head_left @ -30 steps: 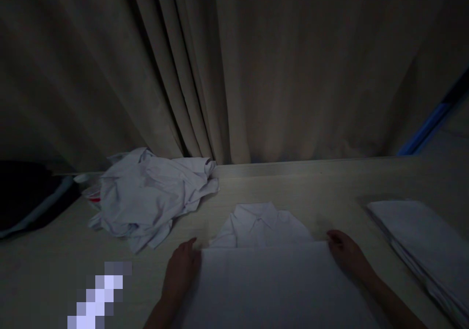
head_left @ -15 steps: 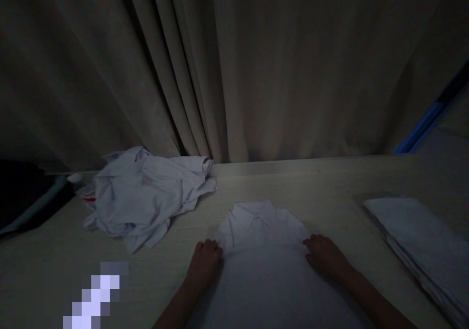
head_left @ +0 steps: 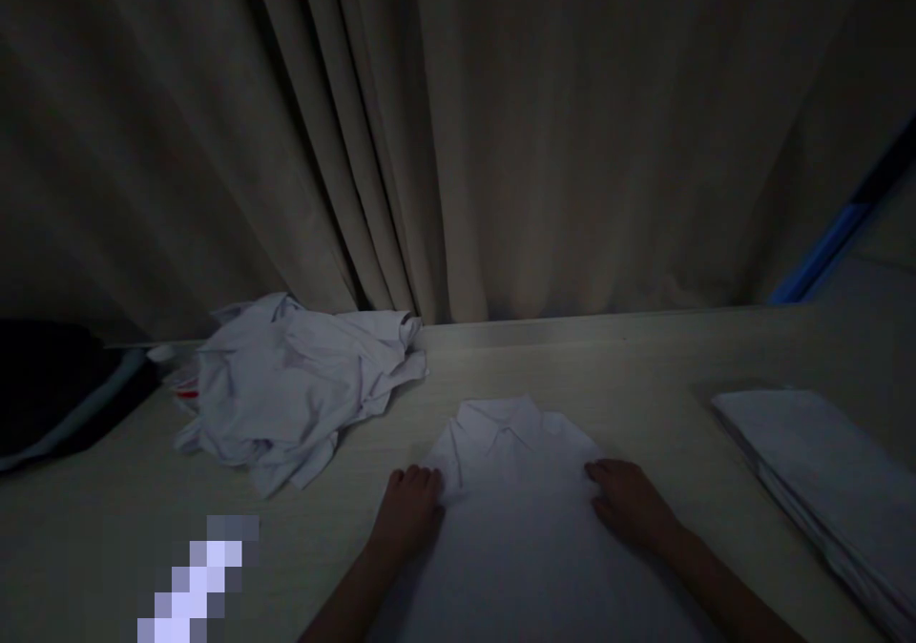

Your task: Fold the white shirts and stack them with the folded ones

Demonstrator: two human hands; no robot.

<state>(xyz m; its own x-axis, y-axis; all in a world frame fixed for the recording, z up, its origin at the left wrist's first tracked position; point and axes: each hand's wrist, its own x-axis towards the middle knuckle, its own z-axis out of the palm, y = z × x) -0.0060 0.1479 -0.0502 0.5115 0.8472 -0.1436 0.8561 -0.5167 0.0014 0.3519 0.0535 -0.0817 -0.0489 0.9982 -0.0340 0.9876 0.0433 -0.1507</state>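
A white collared shirt lies on the pale surface in front of me, collar pointing away. Its lower part runs out of view at the bottom. My left hand is at the shirt's left side, fingers curled closed on the cloth near the sleeve. On the opposite side my right hand has its thumb and fingers pinched on the shirt's right edge. The fingertips of both hands are partly hidden in the dim light.
A crumpled white garment lies at the back left, beside a dark item. Folded white cloth is stacked on the right. Curtains hang behind the pale surface. A blurred bright patch is at lower left.
The straight cloth edge that crossed the shirt's chest between my hands no longer shows; the front looks smooth. Both hands stay at the sides, and the view has shifted slightly.
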